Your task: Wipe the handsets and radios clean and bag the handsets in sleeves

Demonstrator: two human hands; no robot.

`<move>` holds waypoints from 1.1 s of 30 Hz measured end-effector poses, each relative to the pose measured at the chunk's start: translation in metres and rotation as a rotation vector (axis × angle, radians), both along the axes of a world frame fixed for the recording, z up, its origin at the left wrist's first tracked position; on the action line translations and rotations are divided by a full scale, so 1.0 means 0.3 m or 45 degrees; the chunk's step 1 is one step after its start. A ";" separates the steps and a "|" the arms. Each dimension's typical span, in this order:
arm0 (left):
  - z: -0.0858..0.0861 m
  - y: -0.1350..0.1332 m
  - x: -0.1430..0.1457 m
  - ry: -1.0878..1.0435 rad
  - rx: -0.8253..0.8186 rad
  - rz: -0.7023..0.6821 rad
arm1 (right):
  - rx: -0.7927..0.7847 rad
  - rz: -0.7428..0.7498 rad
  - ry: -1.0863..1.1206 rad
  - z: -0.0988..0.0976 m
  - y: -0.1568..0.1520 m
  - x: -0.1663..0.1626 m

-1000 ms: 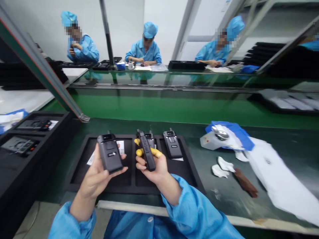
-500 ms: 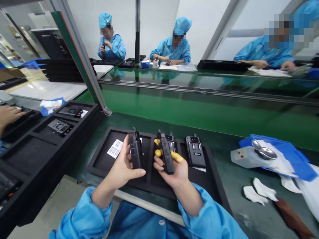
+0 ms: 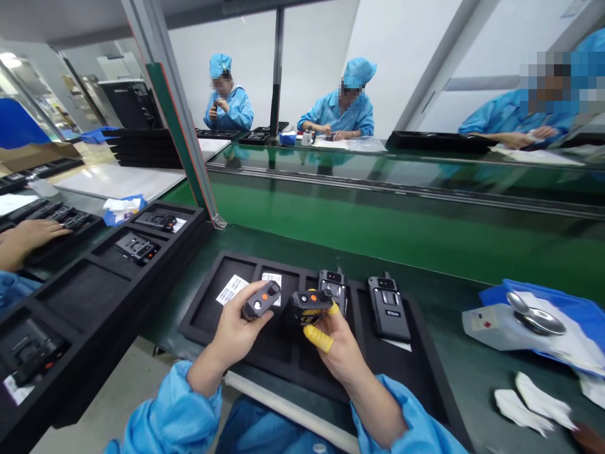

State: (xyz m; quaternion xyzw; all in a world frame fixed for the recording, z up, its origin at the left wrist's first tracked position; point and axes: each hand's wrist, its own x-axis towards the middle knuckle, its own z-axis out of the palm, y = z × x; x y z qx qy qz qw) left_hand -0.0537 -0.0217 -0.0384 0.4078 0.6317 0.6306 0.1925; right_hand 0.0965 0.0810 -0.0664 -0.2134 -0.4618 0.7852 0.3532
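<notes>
My left hand (image 3: 235, 334) is closed around a small black handheld radio (image 3: 261, 301), tipped so its top end with an orange button faces me. My right hand (image 3: 333, 343), with yellow finger cots, grips a second black radio (image 3: 311, 301) the same way. Both hands hover over a black foam tray (image 3: 212, 318) on the green bench. Two more radios (image 3: 334, 287) (image 3: 388, 309) lie in the tray's right-hand slots. White barcode labels (image 3: 231, 289) lie in the left slots.
Stacked black trays with devices (image 3: 137, 247) stand at my left, where another person's hand (image 3: 26, 239) rests. At the right are a white dispenser (image 3: 496, 318), blue cloth (image 3: 558, 302) and white wipes (image 3: 524, 397). Workers in blue sit across the green conveyor (image 3: 378, 214).
Both hands have tilted their radios from upright to top-end toward me. The view has swung left, showing more of the left-hand trays.
</notes>
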 end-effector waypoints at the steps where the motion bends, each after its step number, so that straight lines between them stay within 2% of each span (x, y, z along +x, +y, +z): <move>1: 0.004 0.001 0.001 -0.013 0.002 0.007 | -0.001 0.005 0.005 0.001 -0.001 0.000; 3: 0.016 0.003 0.005 -0.167 -0.016 0.030 | -0.032 0.013 0.029 0.016 -0.008 -0.001; 6: 0.042 0.001 0.004 -0.667 -0.075 0.000 | -0.196 0.054 0.063 0.062 -0.018 -0.002; 9: 0.064 -0.015 -0.015 -1.137 -0.117 -0.231 | -0.438 0.181 0.110 0.096 -0.008 0.000; 11: 0.068 -0.029 -0.032 -1.276 -0.094 -0.437 | -0.573 0.231 0.150 0.099 0.009 0.003; 14: 0.068 -0.039 -0.038 -1.190 -0.085 -0.576 | -0.727 0.224 0.179 0.089 0.032 0.011; 18: 0.063 -0.020 -0.010 -0.838 -0.073 -0.473 | -0.817 0.198 0.183 0.089 0.037 0.015; 21: 0.049 0.000 0.007 -0.692 -0.059 -0.411 | -0.827 0.211 0.159 0.099 0.033 0.015; 26: 0.028 0.003 0.005 -0.661 -0.061 -0.457 | -0.778 0.221 0.167 0.098 0.033 0.019; 33: 0.028 -0.007 0.005 -0.633 -0.046 -0.440 | -0.784 0.219 0.143 0.097 0.034 0.022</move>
